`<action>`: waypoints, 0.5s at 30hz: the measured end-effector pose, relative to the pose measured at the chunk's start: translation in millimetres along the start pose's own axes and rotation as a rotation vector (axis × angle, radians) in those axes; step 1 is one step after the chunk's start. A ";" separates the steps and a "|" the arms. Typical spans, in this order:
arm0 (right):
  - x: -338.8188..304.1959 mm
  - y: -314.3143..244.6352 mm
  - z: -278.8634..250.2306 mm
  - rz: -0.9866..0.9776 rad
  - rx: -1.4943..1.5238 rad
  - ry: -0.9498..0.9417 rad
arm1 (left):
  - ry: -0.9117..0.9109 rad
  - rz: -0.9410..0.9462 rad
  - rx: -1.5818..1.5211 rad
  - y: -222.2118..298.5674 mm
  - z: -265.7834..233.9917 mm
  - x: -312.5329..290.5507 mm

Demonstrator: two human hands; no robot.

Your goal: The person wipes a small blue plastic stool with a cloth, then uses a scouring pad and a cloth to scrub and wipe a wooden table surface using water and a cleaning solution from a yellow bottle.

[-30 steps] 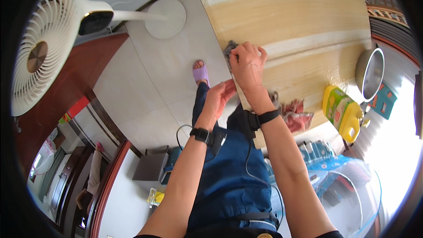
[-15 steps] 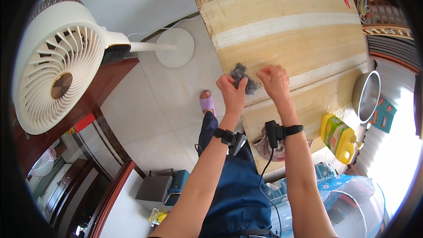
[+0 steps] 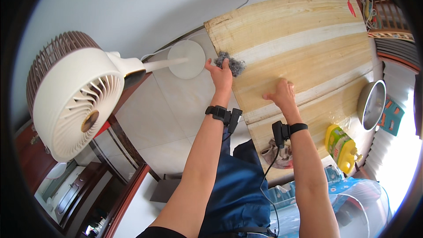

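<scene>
A grey, fuzzy clump of steel wool (image 3: 233,67) sits at the left edge of a pale wooden board (image 3: 304,64). My left hand (image 3: 220,77) grips its near side, thumb against the wool and fingers bent over the board's edge. Farther right, my right hand (image 3: 284,94) rests on the board, holding nothing. Its thumb points left, apart from the curled fingers, whose tips are partly hidden. Black straps with small devices circle both wrists.
A white fan (image 3: 83,101) stands at the left, its round base (image 3: 187,59) on the tiled floor. Right of the board are a metal basin (image 3: 372,105) and a yellow jug (image 3: 341,149). A crumpled cloth (image 3: 276,153) lies near the board's front edge.
The steel wool and my left hand have moved left and away, to the board's edge. My right hand has come apart from them and lowered onto the board. The view has shifted.
</scene>
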State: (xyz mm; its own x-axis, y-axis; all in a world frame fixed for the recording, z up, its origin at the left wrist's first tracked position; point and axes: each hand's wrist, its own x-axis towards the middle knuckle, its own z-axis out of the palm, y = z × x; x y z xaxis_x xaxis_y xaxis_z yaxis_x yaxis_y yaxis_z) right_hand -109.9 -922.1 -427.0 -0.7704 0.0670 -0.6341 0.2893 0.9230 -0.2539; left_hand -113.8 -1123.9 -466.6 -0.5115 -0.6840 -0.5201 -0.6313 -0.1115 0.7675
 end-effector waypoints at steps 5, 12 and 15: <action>0.6 -3.5 -4.5 0.066 0.000 -0.008 | -0.176 0.093 0.169 0.9 3.3 54.0; 2.0 -16.7 -14.1 0.120 0.001 -0.025 | -0.289 -0.008 0.089 52.8 -5.5 91.4; 4.9 -11.7 -11.2 0.118 0.018 -0.021 | -0.260 -0.038 -0.077 19.4 -5.8 77.1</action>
State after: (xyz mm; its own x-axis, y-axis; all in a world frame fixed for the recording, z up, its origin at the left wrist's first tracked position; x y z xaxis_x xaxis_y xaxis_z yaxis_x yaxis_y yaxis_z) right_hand -123.4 -928.3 -419.0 -0.7183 0.1669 -0.6755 0.3880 0.9019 -0.1898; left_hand -162.0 -1183.1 -489.6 -0.6266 -0.4716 -0.6205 -0.6122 -0.1948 0.7663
